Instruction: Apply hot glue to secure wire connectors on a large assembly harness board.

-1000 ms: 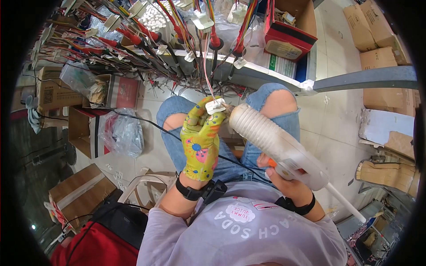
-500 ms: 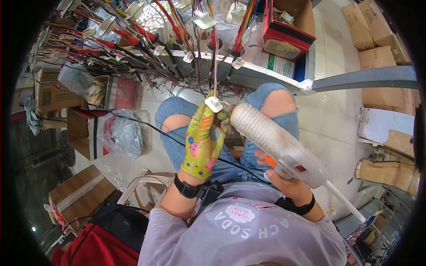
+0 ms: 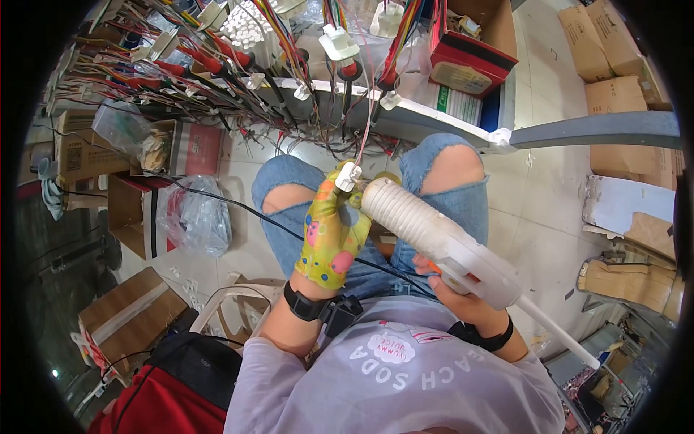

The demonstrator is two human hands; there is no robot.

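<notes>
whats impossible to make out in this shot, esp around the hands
All in the head view:
- Left hand in a yellow patterned glove: fingertips partly hidden by the small white plastic connector.
- Whitish glue gun with ribbed barrel: nozzle tip too small and indistinct to tell whether it touches the connector.
- Bare right hand: some fingers hidden by the gun's body.
- Open red cardboard box: cut off by the upper edge.

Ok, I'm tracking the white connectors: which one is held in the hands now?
The white connector in the gloved left hand, near the tip of the glue gun; the other white connectors sit farther off among the wire bundles.
</notes>
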